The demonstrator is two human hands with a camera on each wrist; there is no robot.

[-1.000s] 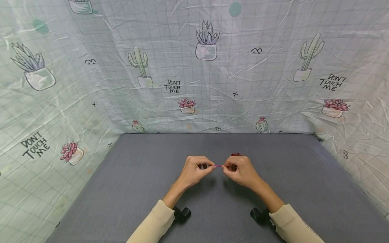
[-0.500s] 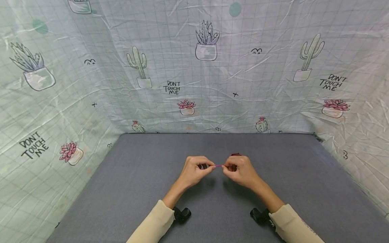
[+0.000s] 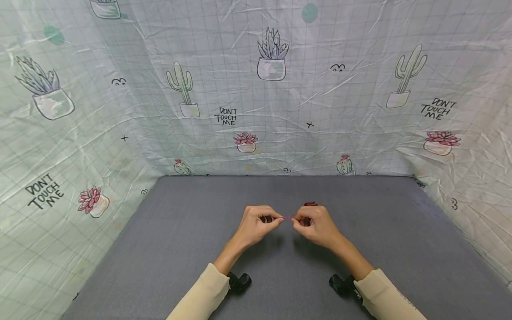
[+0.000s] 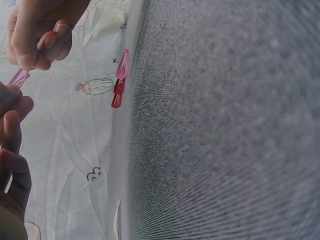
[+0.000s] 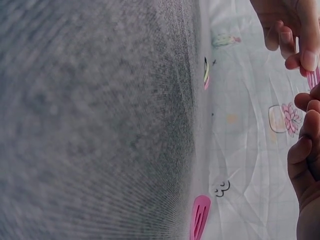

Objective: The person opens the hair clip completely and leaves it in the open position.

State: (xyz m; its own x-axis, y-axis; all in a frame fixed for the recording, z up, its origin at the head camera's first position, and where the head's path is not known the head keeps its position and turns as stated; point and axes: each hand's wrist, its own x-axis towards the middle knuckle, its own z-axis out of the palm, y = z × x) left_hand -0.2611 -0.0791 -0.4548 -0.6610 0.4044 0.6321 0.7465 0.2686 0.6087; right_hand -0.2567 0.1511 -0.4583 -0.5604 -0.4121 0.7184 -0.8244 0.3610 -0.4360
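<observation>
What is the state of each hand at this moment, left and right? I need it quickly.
Left hand: closed, pinching one end of a pink clip.
Right hand: closed, pinching the other end of the pink clip.

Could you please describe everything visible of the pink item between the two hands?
The pink item is slender; in the wrist views, its exposed middle shows narrow strips with gaps between them. Its material is unclear. It is held roughly level above the tabletop, pinched on one side by the left hand and on the other by the right hand. Fingers hide its ends.
</observation>
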